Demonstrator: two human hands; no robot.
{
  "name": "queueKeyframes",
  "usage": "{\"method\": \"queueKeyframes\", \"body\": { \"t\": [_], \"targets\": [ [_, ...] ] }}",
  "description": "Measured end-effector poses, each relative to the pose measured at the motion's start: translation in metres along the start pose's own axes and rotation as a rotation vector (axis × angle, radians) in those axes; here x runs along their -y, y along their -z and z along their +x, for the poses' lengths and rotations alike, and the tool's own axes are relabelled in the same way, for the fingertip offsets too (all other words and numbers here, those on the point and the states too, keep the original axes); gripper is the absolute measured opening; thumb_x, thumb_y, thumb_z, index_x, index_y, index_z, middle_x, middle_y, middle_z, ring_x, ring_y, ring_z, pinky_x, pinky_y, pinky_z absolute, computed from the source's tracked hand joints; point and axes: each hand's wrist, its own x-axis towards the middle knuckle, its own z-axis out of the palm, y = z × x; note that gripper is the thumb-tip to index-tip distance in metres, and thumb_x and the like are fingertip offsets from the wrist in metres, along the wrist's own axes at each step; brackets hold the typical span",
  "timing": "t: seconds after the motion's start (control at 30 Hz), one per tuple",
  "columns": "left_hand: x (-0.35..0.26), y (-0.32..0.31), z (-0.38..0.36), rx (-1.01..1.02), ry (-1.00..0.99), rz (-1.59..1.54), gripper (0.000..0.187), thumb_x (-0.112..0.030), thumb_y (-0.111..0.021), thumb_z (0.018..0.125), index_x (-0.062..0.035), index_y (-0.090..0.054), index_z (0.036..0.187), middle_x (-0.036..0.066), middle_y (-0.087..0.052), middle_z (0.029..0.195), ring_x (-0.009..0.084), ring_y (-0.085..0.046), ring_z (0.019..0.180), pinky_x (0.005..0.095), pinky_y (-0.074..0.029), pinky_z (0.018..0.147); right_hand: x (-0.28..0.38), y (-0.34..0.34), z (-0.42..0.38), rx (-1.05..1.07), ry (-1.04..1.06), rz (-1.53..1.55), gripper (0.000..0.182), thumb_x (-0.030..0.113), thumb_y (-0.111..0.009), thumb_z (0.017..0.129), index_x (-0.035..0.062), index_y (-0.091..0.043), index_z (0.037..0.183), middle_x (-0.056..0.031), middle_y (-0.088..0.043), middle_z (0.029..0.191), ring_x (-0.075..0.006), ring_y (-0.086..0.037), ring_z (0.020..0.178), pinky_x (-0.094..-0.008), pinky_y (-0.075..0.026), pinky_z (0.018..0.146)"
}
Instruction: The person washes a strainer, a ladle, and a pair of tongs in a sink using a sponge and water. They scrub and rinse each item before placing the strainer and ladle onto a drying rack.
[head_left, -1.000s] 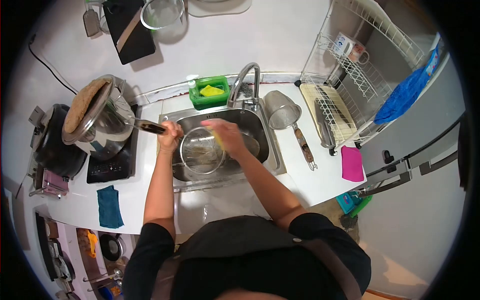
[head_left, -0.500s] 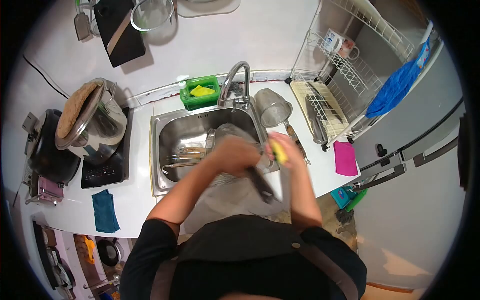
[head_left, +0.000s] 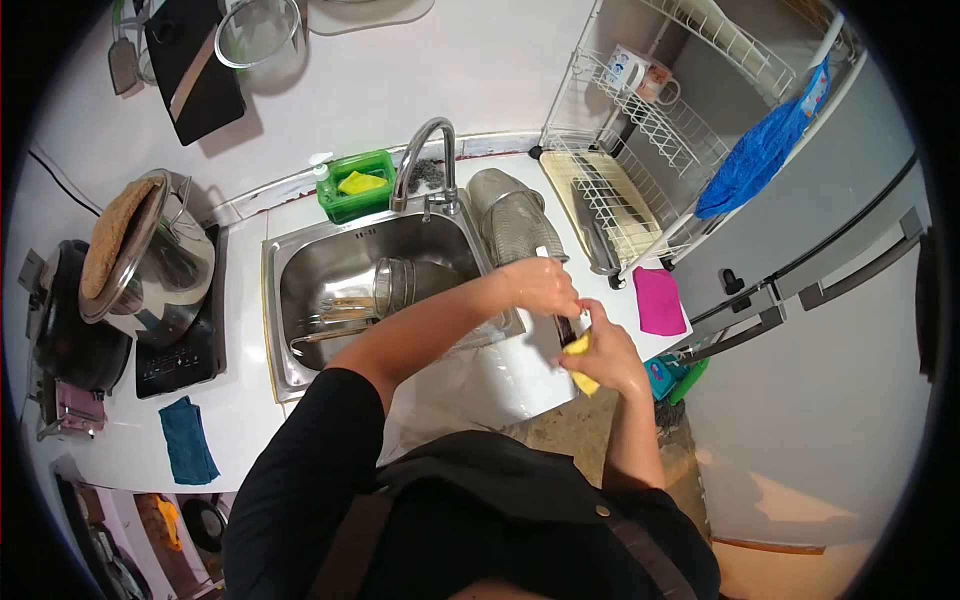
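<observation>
My left hand (head_left: 540, 287) is closed round a slim utensil, mostly hidden by the fingers; a pale, shiny end (head_left: 541, 252) shows above the fist, and its kind cannot be made out. Just below and to the right, my right hand (head_left: 605, 355) pinches a yellow sponge (head_left: 580, 366) close to the utensil's lower part. Behind my left hand a mesh strainer (head_left: 512, 225) lies on the counter, its handle largely covered. To the left, the steel sink (head_left: 375, 240) holds clear glassware (head_left: 393, 288) and several pieces of cutlery (head_left: 340, 315).
A curved faucet (head_left: 430, 130) rises behind the sink, beside a green soap caddy (head_left: 355, 190). On the right stand a wire dish rack (head_left: 660, 140) and a pink cloth (head_left: 660, 302). A large pot (head_left: 165, 270) sits on the cooktop (head_left: 180, 355), with a teal cloth (head_left: 188, 440) in front.
Both hands have moved right and nearer each other, beyond the sink's right edge. The dark part sticking out below my left hand no longer shows there. The camera view has shifted right.
</observation>
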Motion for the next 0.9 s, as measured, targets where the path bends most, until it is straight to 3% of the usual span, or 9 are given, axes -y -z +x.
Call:
{"method": "queueKeyframes", "body": {
  "t": [0.23,0.3,0.43,0.53,0.6,0.73,0.8,0.87,0.9],
  "targets": [
    [0.041,-0.004,-0.022,-0.171,0.339,0.209,0.021,-0.018,-0.057,0.067,-0.0193,-0.054,0.088,0.003,-0.054,0.089,0.0198,-0.049,0.094,0.0325,-0.036,0.084,0.017,0.004,0.064,-0.122,-0.124,-0.362,0.040,0.028,-0.069,0.053,0.0014,-0.061,0.082,-0.0184,-0.061,0.078,-0.0324,-0.059,0.075,-0.0377,-0.047,0.068],
    [0.040,0.011,-0.032,-0.483,0.993,-0.009,0.044,-0.016,-0.064,0.066,-0.0124,-0.047,0.107,0.012,-0.047,0.105,0.0287,-0.041,0.103,0.0362,-0.030,0.091,0.025,0.020,0.089,-0.136,-0.118,-0.416,0.037,0.029,-0.067,0.055,0.0012,-0.063,0.079,-0.0182,-0.061,0.080,-0.0314,-0.060,0.076,-0.0364,-0.047,0.070],
    [0.030,-0.031,-0.087,-0.726,1.252,-0.054,0.055,-0.015,-0.067,0.065,-0.0031,-0.039,0.111,0.017,-0.043,0.106,0.0341,-0.042,0.100,0.0390,-0.031,0.089,0.016,0.057,0.147,-0.158,-0.044,-0.394,0.037,0.029,-0.065,0.056,-0.0006,-0.062,0.078,-0.0187,-0.061,0.079,-0.0279,-0.061,0.072,-0.0352,-0.048,0.067],
    [0.001,-0.055,-0.120,-0.625,1.231,-0.186,0.048,-0.013,-0.065,0.066,0.0007,-0.042,0.107,0.017,-0.044,0.105,0.0337,-0.042,0.099,0.0391,-0.033,0.087,-0.029,0.051,0.196,-0.019,0.024,-0.059,0.032,0.024,-0.063,0.060,0.0016,-0.061,0.083,-0.0133,-0.061,0.077,-0.0221,-0.059,0.073,-0.0313,-0.046,0.064],
    [-0.015,-0.052,-0.128,-0.591,1.257,-0.284,0.044,-0.013,-0.064,0.067,-0.0002,-0.044,0.104,0.017,-0.044,0.104,0.0325,-0.043,0.098,0.0383,-0.035,0.085,-0.046,0.038,0.216,0.181,0.020,0.678,0.015,0.015,-0.059,0.065,0.0005,-0.058,0.069,-0.0092,-0.059,0.066,-0.0172,-0.055,0.054,-0.0279,-0.044,0.048],
    [-0.040,-0.042,-0.147,-0.612,1.430,-0.408,0.042,-0.014,-0.064,0.067,-0.0003,-0.046,0.103,0.018,-0.045,0.103,0.0316,-0.044,0.097,0.0381,-0.036,0.084,-0.051,0.020,0.214,0.199,-0.007,0.746,0.015,0.014,-0.058,0.068,0.0007,-0.058,0.076,-0.0074,-0.058,0.065,-0.0152,-0.055,0.054,-0.0262,-0.043,0.046],
    [-0.050,-0.027,-0.169,-0.311,1.611,-0.227,0.043,-0.016,-0.064,0.067,-0.0017,-0.047,0.103,0.016,-0.046,0.102,0.0321,-0.044,0.098,0.0374,-0.037,0.085,-0.042,0.018,0.197,0.088,-0.018,0.694,0.026,0.018,-0.059,0.068,0.0014,-0.059,0.087,-0.0111,-0.060,0.070,-0.0203,-0.059,0.059,-0.0304,-0.046,0.052],
    [-0.054,-0.010,-0.186,-0.263,1.758,-0.019,0.042,-0.020,-0.064,0.068,-0.0027,-0.048,0.103,0.016,-0.048,0.102,0.0323,-0.045,0.098,0.0379,-0.038,0.083,-0.012,0.030,0.169,-0.587,0.188,-0.290,0.036,0.022,-0.061,0.066,0.0040,-0.059,0.097,-0.0148,-0.062,0.075,-0.0264,-0.060,0.069,-0.0352,-0.047,0.062],
    [-0.058,-0.003,-0.193,-0.209,1.887,0.184,0.042,-0.024,-0.064,0.069,-0.0037,-0.049,0.103,0.016,-0.049,0.102,0.0324,-0.046,0.097,0.0384,-0.039,0.082,0.016,0.038,0.152,-0.592,0.110,-0.244,0.041,0.026,-0.063,0.063,0.0065,-0.058,0.099,-0.0161,-0.061,0.079,-0.0300,-0.058,0.077,-0.0385,-0.045,0.069]
  ]
}}
